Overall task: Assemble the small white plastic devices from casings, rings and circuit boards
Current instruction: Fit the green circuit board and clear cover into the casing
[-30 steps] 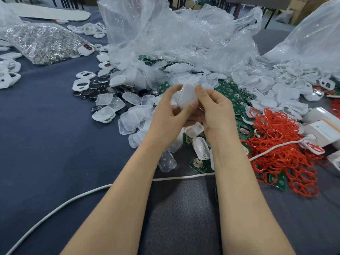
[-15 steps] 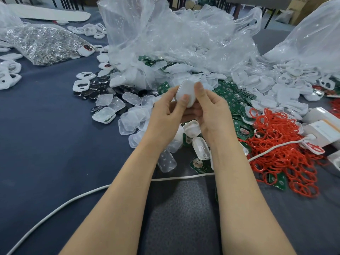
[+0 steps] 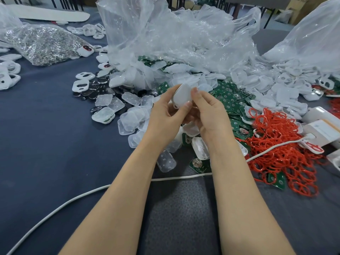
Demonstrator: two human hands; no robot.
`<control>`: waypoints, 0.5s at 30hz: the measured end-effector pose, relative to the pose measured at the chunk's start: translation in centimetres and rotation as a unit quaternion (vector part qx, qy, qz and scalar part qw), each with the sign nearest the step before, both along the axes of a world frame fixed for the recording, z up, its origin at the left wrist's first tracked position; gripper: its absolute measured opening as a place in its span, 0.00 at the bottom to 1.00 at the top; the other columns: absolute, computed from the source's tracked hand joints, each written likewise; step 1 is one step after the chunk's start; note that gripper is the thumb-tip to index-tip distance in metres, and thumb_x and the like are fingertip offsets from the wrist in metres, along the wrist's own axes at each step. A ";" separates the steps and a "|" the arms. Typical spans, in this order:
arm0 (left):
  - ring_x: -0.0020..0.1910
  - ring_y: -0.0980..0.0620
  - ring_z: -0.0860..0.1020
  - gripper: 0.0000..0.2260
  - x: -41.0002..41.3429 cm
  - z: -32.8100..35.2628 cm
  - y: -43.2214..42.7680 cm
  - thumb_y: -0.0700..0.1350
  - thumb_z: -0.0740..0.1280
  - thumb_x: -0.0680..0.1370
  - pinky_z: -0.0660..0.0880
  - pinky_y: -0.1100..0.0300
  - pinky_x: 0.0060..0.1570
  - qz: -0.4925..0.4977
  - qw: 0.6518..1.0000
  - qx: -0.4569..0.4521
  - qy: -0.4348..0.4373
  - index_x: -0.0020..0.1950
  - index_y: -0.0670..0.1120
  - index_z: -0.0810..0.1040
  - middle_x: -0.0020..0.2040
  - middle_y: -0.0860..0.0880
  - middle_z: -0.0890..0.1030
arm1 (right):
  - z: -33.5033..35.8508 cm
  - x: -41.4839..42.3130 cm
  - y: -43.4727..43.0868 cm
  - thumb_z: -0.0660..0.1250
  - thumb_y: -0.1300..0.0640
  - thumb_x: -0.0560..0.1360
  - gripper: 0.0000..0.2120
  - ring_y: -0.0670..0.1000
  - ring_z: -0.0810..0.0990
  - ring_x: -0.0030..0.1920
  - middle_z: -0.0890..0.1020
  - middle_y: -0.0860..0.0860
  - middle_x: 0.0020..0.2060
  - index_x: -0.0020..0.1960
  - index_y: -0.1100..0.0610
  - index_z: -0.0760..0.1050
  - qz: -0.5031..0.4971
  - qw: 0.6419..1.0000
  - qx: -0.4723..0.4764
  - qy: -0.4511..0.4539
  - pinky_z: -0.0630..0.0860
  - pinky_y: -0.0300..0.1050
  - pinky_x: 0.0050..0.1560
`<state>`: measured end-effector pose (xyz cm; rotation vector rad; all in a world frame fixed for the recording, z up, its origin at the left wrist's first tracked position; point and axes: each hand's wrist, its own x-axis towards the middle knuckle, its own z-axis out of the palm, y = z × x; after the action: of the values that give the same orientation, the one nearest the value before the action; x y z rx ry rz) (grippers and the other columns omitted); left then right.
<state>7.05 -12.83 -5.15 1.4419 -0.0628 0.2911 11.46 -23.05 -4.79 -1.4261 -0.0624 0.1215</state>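
A white cable [image 3: 73, 201] is laid across the near part of the dark blue tabletop [image 3: 46, 153]. Just beyond it, the small white rounded plastic casing [image 3: 182, 95] is held up above the parts pile. It is pinched between the left hand [image 3: 165, 116] and the right hand [image 3: 211, 115], so both grips are clamped on it. Compared with a second ago, the casing has been turned a little between the fingertips, and the left thumb is now pressed on its lower corner. From this it is judged that the halves are being squeezed shut or the seam checked, so this unit looks close to done.

Under and around the hands, loose translucent casing shells [image 3: 128, 118] are heaped. Green circuit boards [image 3: 231, 100] are spread to the right of them, and a tangle of red rings [image 3: 276, 144] lies further right.

Farther off, a large clear plastic bag [image 3: 174, 37] is slumped open, with shells spilling from its mouth. At far left a clear bag of silvery metal bits [image 3: 42, 43] is seen. At far right another clear bag [image 3: 312, 39] sits over white casings.
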 end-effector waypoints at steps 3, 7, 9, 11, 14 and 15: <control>0.32 0.57 0.79 0.17 0.1 -0.1 0.0 0.35 0.65 0.79 0.79 0.64 0.39 0.008 1.000 -0.023 0.007 0.67 0.45 0.71 0.38 0.47 0.81 | 0.0 0.0 0.5 0.64 0.54 0.79 0.11 0.51 0.77 0.31 0.81 0.60 0.40 0.48 0.61 0.79 -0.020 1.000 0.002 -0.021 0.72 0.41 0.29; 0.31 0.57 0.80 0.16 0.3 -0.3 0.1 0.34 0.65 0.78 0.79 0.64 0.38 0.003 0.998 -0.055 0.012 0.63 0.48 0.73 0.32 0.51 0.82 | 0.0 -0.1 0.8 0.64 0.54 0.79 0.10 0.52 0.79 0.35 0.83 0.57 0.38 0.44 0.57 0.80 -0.034 0.998 -0.020 -0.045 0.77 0.44 0.34; 0.32 0.55 0.81 0.15 0.4 -0.4 0.1 0.35 0.65 0.78 0.81 0.62 0.40 -0.001 0.998 -0.053 0.024 0.62 0.50 0.73 0.34 0.49 0.83 | 0.0 -0.1 0.8 0.64 0.54 0.79 0.10 0.54 0.81 0.37 0.83 0.57 0.39 0.44 0.55 0.80 -0.035 0.998 -0.029 -0.037 0.79 0.50 0.39; 0.38 0.50 0.83 0.15 0.4 -0.4 0.0 0.36 0.65 0.79 0.82 0.56 0.45 -0.012 0.998 -0.044 0.042 0.64 0.49 0.74 0.40 0.44 0.84 | 0.1 -0.1 0.6 0.63 0.56 0.79 0.09 0.55 0.82 0.39 0.83 0.57 0.39 0.45 0.53 0.80 -0.031 0.999 -0.028 -0.020 0.80 0.53 0.41; 0.47 0.42 0.83 0.15 0.3 -0.3 -0.1 0.40 0.62 0.81 0.80 0.46 0.52 -0.039 0.998 -0.026 0.049 0.68 0.48 0.73 0.49 0.39 0.84 | 0.2 -0.1 0.5 0.63 0.53 0.79 0.09 0.64 0.82 0.45 0.83 0.62 0.43 0.43 0.52 0.80 -0.014 0.999 -0.047 -0.018 0.79 0.59 0.46; 0.49 0.42 0.83 0.15 0.3 -0.3 -0.1 0.40 0.61 0.82 0.79 0.45 0.53 -0.042 0.998 -0.015 0.045 0.68 0.47 0.72 0.50 0.39 0.83 | 0.3 -0.1 0.4 0.63 0.52 0.79 0.10 0.66 0.82 0.47 0.83 0.64 0.44 0.44 0.54 0.80 -0.005 0.999 -0.045 -0.018 0.79 0.60 0.46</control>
<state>7.35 -12.97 -5.43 1.4176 -0.0451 0.1575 11.32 -22.62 -4.50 -1.5182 -0.0791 0.0914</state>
